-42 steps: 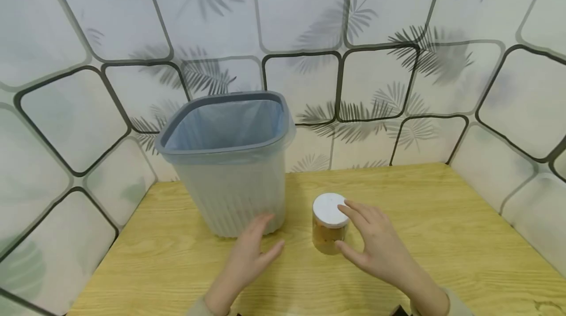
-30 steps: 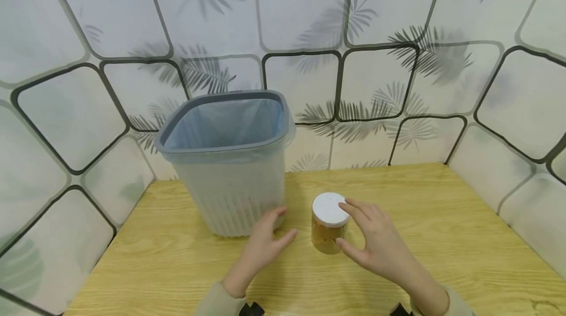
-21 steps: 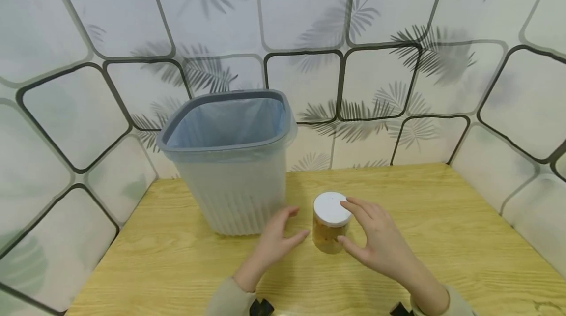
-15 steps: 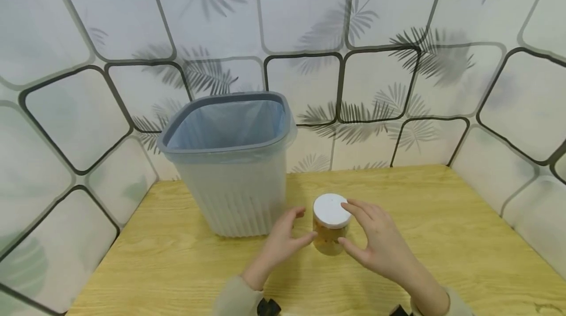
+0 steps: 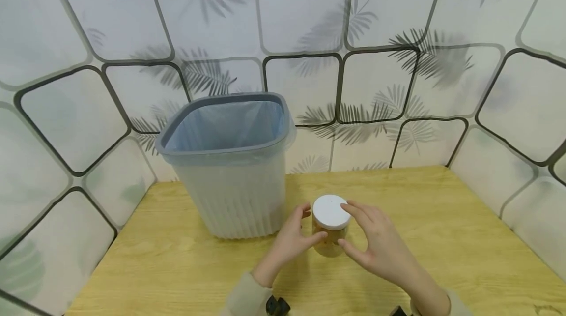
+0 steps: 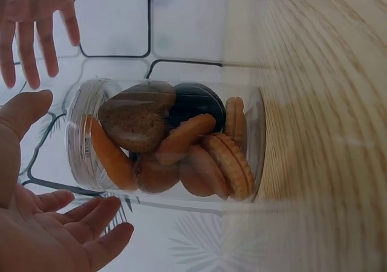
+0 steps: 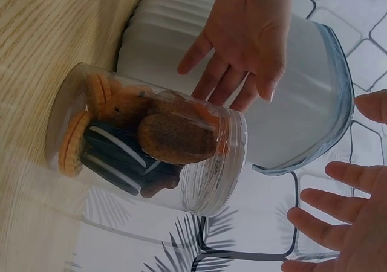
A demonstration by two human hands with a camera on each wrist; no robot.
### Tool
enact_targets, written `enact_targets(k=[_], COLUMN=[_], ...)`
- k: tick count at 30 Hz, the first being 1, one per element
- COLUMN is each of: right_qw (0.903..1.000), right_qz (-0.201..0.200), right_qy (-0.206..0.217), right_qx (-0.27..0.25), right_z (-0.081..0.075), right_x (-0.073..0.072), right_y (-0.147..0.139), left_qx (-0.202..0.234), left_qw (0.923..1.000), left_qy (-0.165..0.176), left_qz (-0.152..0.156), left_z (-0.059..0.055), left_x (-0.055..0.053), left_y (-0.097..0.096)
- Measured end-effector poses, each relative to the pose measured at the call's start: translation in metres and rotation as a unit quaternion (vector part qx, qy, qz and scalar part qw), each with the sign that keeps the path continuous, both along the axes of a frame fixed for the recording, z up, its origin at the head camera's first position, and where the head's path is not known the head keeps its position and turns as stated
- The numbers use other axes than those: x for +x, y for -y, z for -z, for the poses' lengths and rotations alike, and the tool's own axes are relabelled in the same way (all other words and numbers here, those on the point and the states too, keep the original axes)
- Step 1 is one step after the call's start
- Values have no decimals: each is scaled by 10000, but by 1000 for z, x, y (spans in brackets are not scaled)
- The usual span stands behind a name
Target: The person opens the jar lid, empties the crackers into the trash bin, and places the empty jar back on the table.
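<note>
A clear round jar (image 5: 329, 248) with a white lid (image 5: 330, 212) stands upright on the wooden table. Through its wall in the left wrist view show biscuits, among them a brown oval one (image 6: 138, 118), a dark one (image 6: 196, 106) and a ridged sandwich biscuit (image 6: 231, 166). My left hand (image 5: 289, 243) is at the jar's left side, thumb in front of it and fingers spread. On the right, my right hand (image 5: 381, 244) hovers with fingers apart, fingertips over the lid's edge in the head view. Neither hand grips anything.
Left of the jar stands a whitish ribbed bin (image 5: 239, 198) with a grey-blue rim and a blue liner bag (image 5: 230, 124). Behind the wooden table (image 5: 442, 227) and at its sides rises a patterned wall covering (image 5: 300, 16) with leaf prints.
My left hand has moved right, from in front of the bin to the jar's left side. The right hand has stayed nearly still, and the jar and bin have not moved.
</note>
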State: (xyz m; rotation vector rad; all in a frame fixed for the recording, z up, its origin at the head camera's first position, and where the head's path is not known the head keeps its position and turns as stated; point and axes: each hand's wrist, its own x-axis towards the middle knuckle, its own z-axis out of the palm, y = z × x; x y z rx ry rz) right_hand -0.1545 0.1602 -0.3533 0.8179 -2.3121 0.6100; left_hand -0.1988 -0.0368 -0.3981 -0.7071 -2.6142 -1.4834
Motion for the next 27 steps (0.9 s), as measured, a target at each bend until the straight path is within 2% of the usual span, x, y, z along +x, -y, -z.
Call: enact_targets(k=[7,10,18,27], right_qw=[10000,10000,10000,10000], right_qz=[65,65,89,48], right_qy=[54,35,31,-57], right_qx=[36,18,-20,-29], right_z=[-3,-3,-2,-2], right_x=[1,1,0,-1], right_y=[0,0,-1,-1], left_qx=[59,43,250,526], left_qw=[9999,9994,9967,9951], left_qy=[140,307,574,749], left_qz=[63,118,508,378], left_z=[1,3,6,10], left_x=[-4,-6,-12,-19], left_y=[-1,-1,-5,-14])
